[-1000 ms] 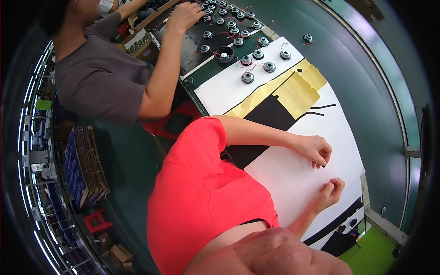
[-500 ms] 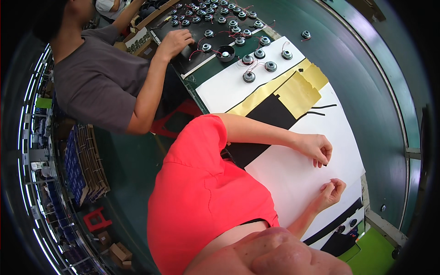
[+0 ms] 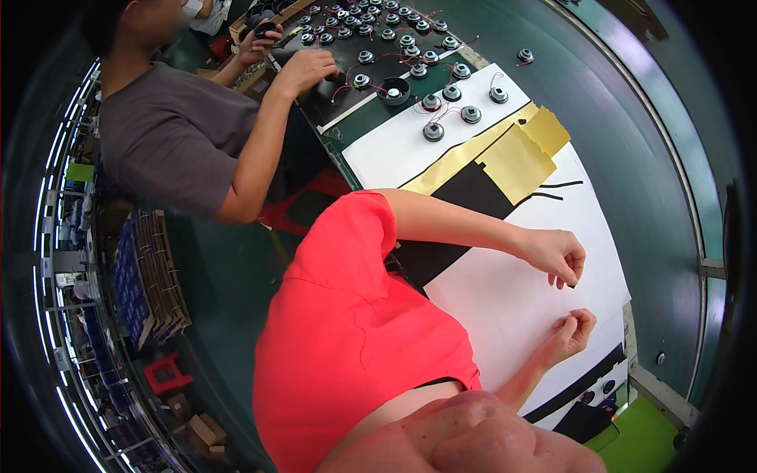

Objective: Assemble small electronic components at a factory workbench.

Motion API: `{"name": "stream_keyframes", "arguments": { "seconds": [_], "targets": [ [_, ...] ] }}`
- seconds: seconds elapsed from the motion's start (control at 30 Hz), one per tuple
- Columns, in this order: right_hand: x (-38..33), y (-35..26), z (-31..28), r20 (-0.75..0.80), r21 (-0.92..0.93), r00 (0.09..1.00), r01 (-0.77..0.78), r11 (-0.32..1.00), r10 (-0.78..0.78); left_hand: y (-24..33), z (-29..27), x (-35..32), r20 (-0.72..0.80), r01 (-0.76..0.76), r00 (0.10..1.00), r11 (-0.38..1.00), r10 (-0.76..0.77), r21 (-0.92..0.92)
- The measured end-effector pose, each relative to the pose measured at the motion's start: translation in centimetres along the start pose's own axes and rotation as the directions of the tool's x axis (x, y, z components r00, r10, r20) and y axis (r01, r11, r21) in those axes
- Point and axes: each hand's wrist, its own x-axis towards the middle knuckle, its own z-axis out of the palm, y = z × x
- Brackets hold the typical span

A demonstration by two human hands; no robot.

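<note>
on the white sheet [image 3: 505,307] covering the near end of the green workbench [image 3: 654,189], both hands rest close together with fingers curled inward. left hand [image 3: 556,254] hovers at the sheet's far edge, fingertips pinched toward something too small to make out; whether it grips anything, cannot tell. right hand [image 3: 569,329] sits just beside it, loosely fisted, thumb against forefinger, contents also unclear. black panel [image 3: 465,197] lies under the sheet toward the left forearm, with yellow tape pieces [image 3: 516,158] overlapping its far side and two thin black strips [image 3: 556,189] next to them. further along, small round metal parts with red wires [image 3: 441,98] sit in rows on white and black mats. a co-worker in a grey shirt [image 3: 173,134] reaches a hand [image 3: 303,71] onto the black mat.
</note>
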Motion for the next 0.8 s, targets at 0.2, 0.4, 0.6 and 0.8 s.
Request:
{"name": "stream_keyframes", "arguments": {
  "seconds": [0.2, 0.4, 0.6, 0.8],
  "targets": [
    [0.0, 0.1, 0.0, -0.002, -0.007, 1.000, 0.002, 1.000, -0.002, 0.2, 0.1, 1.1, 0.004, -0.024, 1.000, 0.998, 0.024, 0.055],
    [0.1, 0.1, 0.0, 0.006, -0.018, 1.000, -0.011, 1.000, 0.011, 0.2, 0.3, 2.3, 0.019, -0.043, 0.999, 0.995, 0.042, 0.085],
    [0.4, 0.5, -0.8, -0.021, -0.050, 1.000, 0.014, 0.999, -0.015, -0.2, 1.2, 3.3, 0.060, -0.027, 0.998, 0.994, 0.020, 0.109],
    [0.9, 1.9, -1.0, 0.030, -0.149, 0.994, 0.111, 0.983, -0.107, -1.2, 0.8, 4.6, 0.055, -0.051, 0.997, 0.997, 0.048, 0.052]
  ]
}}
